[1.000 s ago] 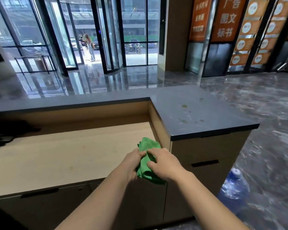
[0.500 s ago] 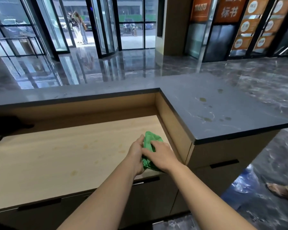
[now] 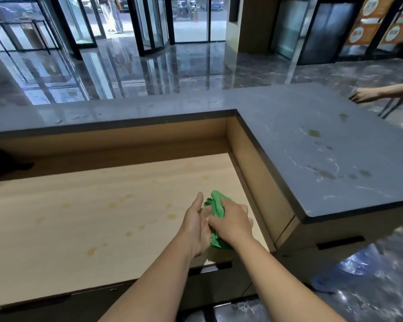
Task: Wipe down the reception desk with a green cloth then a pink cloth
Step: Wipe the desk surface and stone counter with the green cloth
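Head view: left hand (image 3: 196,226) and right hand (image 3: 233,223) grip the bunched green cloth (image 3: 215,205) between them; yellowish spots (image 3: 113,205) dot the pale wooden tabletop (image 3: 56,240) leftward; wiping apparently barely begun; pink cloth unseen.

The green cloth (image 3: 217,204) in the right hand (image 3: 233,223) looks like soft, matt microfibre. The tabletop (image 3: 56,240) under the hand is pale wood-grain, smooth and matt, with dull yellowish blotches (image 3: 92,251) off to the hand's left. Right of the hand the raised ledge (image 3: 289,140) is dark grey stone-look with pale veins and a faint sheen, and the floor (image 3: 172,73) beyond is mirror-glossy.
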